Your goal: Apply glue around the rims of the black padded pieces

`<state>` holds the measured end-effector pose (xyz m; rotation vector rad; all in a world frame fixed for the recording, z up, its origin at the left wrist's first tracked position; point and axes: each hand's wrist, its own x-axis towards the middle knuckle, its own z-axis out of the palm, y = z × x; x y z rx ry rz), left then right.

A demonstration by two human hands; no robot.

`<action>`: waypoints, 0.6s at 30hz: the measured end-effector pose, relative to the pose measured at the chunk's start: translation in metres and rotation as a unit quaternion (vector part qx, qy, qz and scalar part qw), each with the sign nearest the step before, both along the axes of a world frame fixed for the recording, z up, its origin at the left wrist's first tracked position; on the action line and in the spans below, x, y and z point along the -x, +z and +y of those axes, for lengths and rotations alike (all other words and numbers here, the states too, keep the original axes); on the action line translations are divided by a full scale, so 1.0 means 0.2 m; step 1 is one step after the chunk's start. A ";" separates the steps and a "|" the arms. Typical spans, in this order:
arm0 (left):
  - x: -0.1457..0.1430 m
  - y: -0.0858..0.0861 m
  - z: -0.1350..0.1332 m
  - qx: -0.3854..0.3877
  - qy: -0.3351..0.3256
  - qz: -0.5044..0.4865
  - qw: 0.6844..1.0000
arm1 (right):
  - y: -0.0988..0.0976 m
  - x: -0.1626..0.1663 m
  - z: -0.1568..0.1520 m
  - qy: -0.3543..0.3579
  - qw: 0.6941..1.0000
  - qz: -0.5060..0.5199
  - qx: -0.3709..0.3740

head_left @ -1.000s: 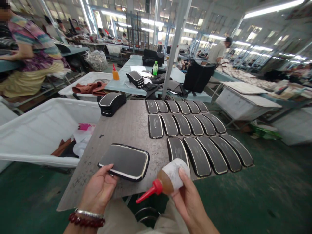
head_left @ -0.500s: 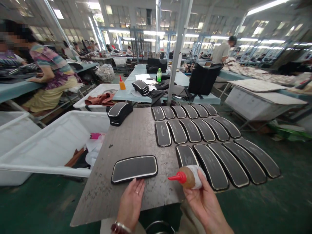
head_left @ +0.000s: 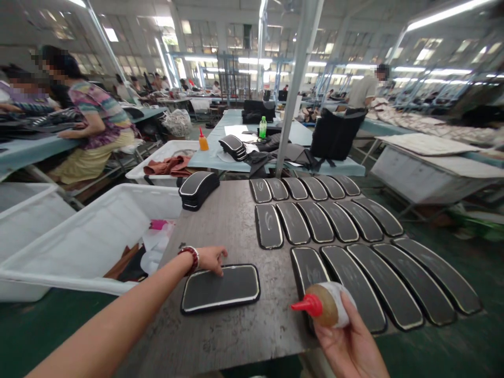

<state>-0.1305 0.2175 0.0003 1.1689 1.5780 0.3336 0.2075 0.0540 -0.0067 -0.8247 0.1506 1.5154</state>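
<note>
A black rounded pad with a white rim (head_left: 220,288) lies flat near the front of the grey work table (head_left: 232,226). My left hand (head_left: 210,259) reaches across from the left, and its fingertips rest on the pad's far left edge. My right hand (head_left: 348,344) holds a squeeze bottle of amber glue (head_left: 326,310) with a red nozzle pointing left, just right of the pad and above the table's front edge. Several matching black pads (head_left: 338,241) lie in rows on the right half of the table.
A stack of pads (head_left: 198,189) sits at the table's far left corner. White bins (head_left: 90,236) stand to the left, holding scraps. A metal pole (head_left: 299,84) rises behind the table. People work at benches on the left and far right.
My left hand moved from the pad's near edge to its far left edge, with the arm now stretched across. The pad lies flat lower on the table. The bottle shifted slightly right.
</note>
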 end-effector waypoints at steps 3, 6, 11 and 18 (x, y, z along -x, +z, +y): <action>-0.04 -0.07 0.07 0.070 -0.083 0.044 0.993 | -0.04 -0.04 -0.02 0.026 0.999 -0.023 -0.022; -0.05 -0.05 0.03 0.102 -0.139 0.054 0.984 | -0.03 -0.06 -0.04 0.033 0.999 -0.002 -0.002; 0.01 0.12 -0.22 0.098 -0.150 -0.017 0.984 | 0.09 -0.03 -0.05 -0.023 0.998 0.043 0.027; 0.01 0.34 -0.68 0.069 -0.099 -0.183 0.976 | 0.26 0.01 -0.03 -0.027 0.997 -0.024 -0.067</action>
